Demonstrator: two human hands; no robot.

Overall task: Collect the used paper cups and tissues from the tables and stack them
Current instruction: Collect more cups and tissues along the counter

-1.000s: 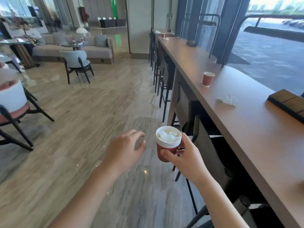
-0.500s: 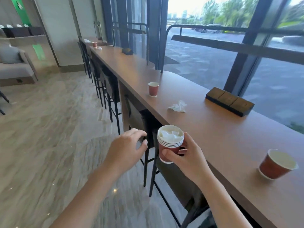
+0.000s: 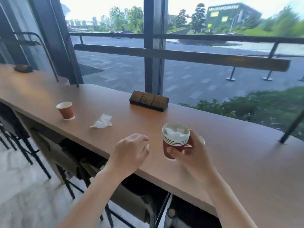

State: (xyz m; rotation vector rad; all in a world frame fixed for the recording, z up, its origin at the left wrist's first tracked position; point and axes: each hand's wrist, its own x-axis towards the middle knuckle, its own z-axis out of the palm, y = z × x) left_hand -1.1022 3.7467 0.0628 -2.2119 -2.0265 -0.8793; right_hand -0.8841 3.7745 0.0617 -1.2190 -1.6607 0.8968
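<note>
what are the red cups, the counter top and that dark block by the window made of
Lone red cup and stacked cups: likely paper, matt red outside, white inside, thin rolled rims. Counter top: wood or wood-look laminate, smooth brown, faint sheen; cannot tell which. Dark block: seemingly stained wood, visible grain, three sections.

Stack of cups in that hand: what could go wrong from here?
1. The stack of cups is held low, near its base, by the right hand alone; if it tilts, the tissue stuffed in the top cup might fall out.
2. That stuffing may keep the lone cup on the counter from nesting properly.
3. The crumpled tissue lies near the counter's edge; the free left hand could brush it off.
</note>
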